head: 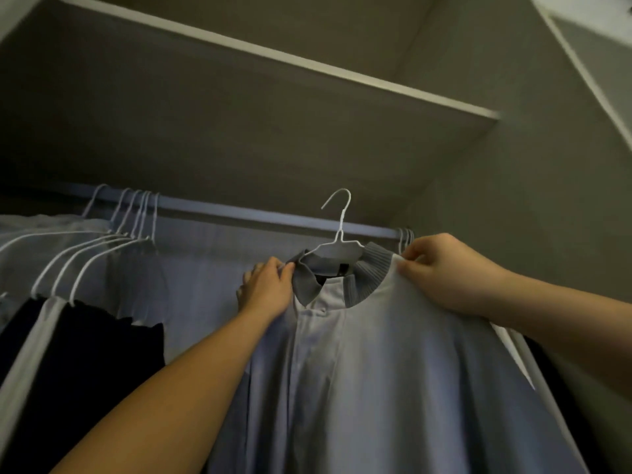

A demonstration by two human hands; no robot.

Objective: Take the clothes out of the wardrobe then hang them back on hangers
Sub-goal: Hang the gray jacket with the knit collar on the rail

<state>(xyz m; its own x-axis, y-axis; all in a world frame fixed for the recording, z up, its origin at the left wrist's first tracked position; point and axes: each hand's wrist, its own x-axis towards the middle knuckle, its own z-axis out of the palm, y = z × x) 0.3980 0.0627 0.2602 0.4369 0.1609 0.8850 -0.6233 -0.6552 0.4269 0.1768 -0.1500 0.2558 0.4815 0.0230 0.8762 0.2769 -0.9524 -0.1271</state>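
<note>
At the wardrobe rail, the left hand (270,289) pinches the left tip of a grey ribbed collar (367,278) between thumb and fingers. The other fingers curl behind the cloth, out of sight. The right hand (444,271) pinches the right shoulder of the same garment, a pale blue shirt (393,371), with thumb and forefinger pressed together on the fabric. The shirt is held up between the two hands, just below the rail (222,211), and its lower part runs off the bottom edge.

One white hanger (338,236) sits inside the collar. Its arms are hidden under the cloth, so only its neck and hook show. The hook curves above the rail and its stem crosses in front of the rail, not resting on it.

On the left of the rail hangs a bunch of white hangers (136,213), about six hooks, too close together to count surely. They carry a sheer pale garment (85,261) and a dark garment (102,354) with a white stripe, both cut off by the left edge. On the right a few more hooks (405,234) show, partly behind the right hand. Below that arm hangs another dark garment (547,367), mostly covered. Pale fabric (205,268) hangs behind the rail. One white-edged shelf (273,56) runs overhead. The whole view is dim and slightly blurred.
</note>
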